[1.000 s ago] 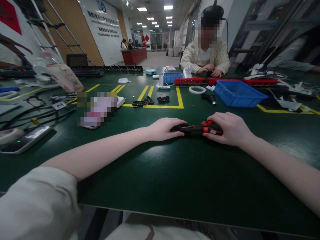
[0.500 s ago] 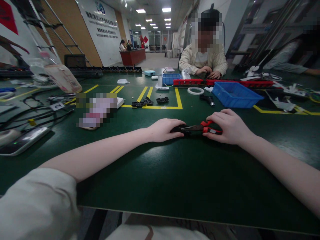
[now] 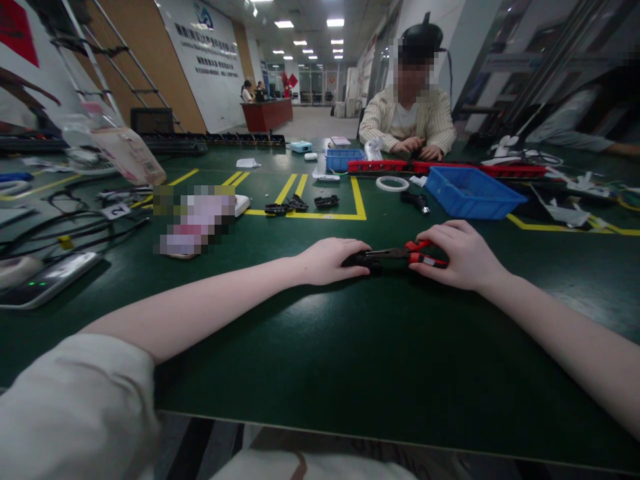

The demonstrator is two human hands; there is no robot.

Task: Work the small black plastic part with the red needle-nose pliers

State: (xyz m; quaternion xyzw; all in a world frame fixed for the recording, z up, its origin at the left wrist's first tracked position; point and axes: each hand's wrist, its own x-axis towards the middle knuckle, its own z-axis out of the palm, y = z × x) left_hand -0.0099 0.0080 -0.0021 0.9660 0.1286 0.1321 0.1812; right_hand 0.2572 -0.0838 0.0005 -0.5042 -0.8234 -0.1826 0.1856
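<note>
While the straight near edge of the dark green table (image 3: 380, 373) runs below both hands, a broad stretch of its surface separates that edge from them. Left hand (image 3: 325, 261), one: thumb and fingers pinching one small black part (image 3: 356, 259), well in from the near edge. Right hand (image 3: 463, 257), one: fingers and thumb closed around the red-and-black handles of one pair of long-nosed metal pliers (image 3: 400, 254), lying between the hands, tips at the part; whether they grip it cannot be told. Toward the far edge: blue rectangular plastic bins (image 3: 477, 192), two, the larger beyond the right hand; flat white ring (image 3: 393, 183), one, left of that bin; loose small black pieces (image 3: 327, 201), one apart, others clustered, exact count unclear, among yellow tape lines (image 3: 359, 200).
</note>
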